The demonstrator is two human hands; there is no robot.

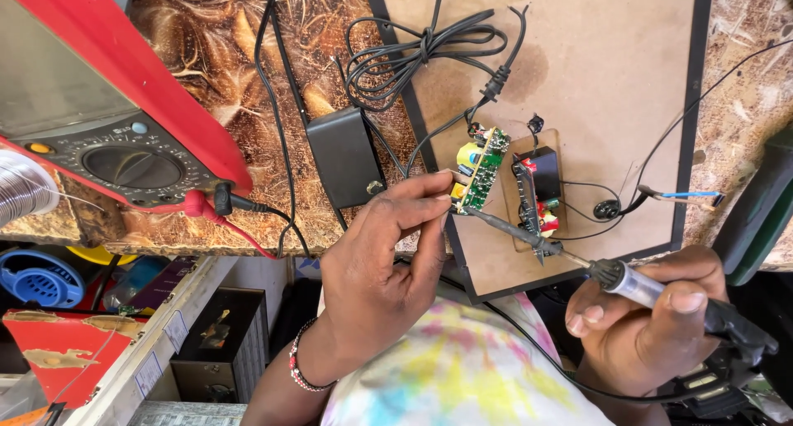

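Iron [578, 265] tip up-left toward board [480, 169]

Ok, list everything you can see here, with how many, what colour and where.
Multimeter: one, red, upper left.
Solder spool: one, silver, left edge.
Adapter box: one, black, centre.
Bundled cable: one, black, top centre.
Board: one, tan, black-edged, upper right.
Green circuit board: one, pinched by left hand.
Second circuit board: one, black and red, lying on the tan board.
Soldering iron: one, tip near the green circuit board.
Bracelet: one, beaded, left wrist.
Hands: left hand, right hand.
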